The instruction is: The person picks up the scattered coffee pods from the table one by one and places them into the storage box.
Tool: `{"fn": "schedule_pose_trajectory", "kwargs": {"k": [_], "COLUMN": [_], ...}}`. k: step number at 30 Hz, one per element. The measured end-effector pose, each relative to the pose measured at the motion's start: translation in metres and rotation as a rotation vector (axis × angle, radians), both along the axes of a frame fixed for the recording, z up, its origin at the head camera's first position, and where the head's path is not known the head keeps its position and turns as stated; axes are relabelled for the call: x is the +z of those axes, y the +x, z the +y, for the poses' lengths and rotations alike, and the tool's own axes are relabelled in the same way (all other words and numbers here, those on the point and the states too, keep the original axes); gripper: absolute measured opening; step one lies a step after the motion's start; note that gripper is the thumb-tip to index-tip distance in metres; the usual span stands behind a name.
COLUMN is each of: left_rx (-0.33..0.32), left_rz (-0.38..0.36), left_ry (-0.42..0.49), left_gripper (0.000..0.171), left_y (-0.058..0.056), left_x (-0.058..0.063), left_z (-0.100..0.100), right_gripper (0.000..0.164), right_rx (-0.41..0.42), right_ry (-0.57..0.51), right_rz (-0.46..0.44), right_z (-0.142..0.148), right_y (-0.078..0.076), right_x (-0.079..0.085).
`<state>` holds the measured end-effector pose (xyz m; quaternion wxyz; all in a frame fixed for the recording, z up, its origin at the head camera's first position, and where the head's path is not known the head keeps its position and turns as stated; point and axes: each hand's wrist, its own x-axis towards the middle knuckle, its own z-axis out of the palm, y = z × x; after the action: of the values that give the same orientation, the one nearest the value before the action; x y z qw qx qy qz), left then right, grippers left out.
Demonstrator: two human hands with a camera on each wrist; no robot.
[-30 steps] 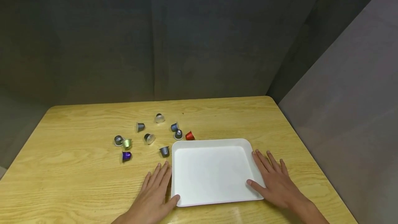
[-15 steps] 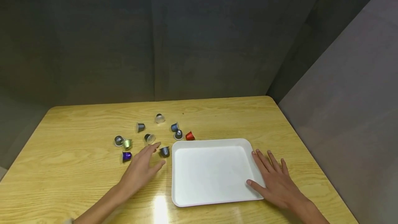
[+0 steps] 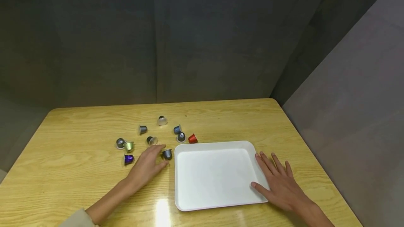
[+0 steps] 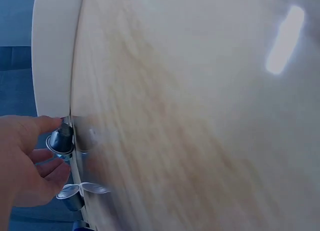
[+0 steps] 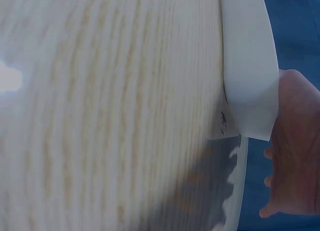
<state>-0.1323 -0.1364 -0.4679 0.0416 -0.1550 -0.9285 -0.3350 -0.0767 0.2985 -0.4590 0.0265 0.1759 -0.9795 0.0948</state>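
A dark grey coffee capsule (image 3: 167, 154) lies on the table left of a white tray (image 3: 221, 204). My left hand (image 3: 146, 165) reaches over the table to it, thumb on the near side and fingers on the far side. In the left wrist view the thumb (image 4: 47, 124) comes right up to the capsule (image 4: 62, 140), with the other fingers spread below. My right hand (image 3: 281, 185) rests at the tray's right rim, fingers straight along its outside and thumb over the edge. The right wrist view shows that hand (image 5: 297, 151) behind the tray's wall (image 5: 252, 66).
Other capsules lie behind and left of the left hand: purple (image 3: 128, 159), green (image 3: 129, 146), red (image 3: 193, 138), blue (image 3: 177, 129) and several dark or clear ones. A dark partition (image 3: 202, 45) stands behind the wooden table (image 3: 75, 171), a grey one (image 3: 356, 115) at its right.
My left hand has left the tray's left rim and moved forward and left to the dark grey capsule, thumb closing in slightly. My right hand and the tray have stayed put.
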Motion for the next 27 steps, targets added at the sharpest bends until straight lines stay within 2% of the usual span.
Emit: {"fn": "schedule_pose_trajectory", "kwargs": {"k": [8, 18, 27], "left_rx": [0.025, 0.028, 0.022], "left_rz": [0.005, 0.013, 0.054], "left_ry": [-0.029, -0.026, -0.02], "left_gripper": [0.049, 0.048, 0.04], "left_y": [-0.0055, -0.0083, -0.0097], "left_x": [-0.0037, -0.007, -0.0084], "left_z": [0.0038, 0.0071, 0.01], "right_gripper": [0.084, 0.085, 0.087], "right_rx": [-0.01, -0.012, -0.014], "right_ry": [-0.022, -0.019, -0.007], "right_rz": [-0.046, -0.045, -0.036], "right_z": [0.0013, 0.0015, 0.0008], "right_y": [0.0009, 0.0018, 0.0009], "right_x": [0.0007, -0.0005, -0.0002]}}
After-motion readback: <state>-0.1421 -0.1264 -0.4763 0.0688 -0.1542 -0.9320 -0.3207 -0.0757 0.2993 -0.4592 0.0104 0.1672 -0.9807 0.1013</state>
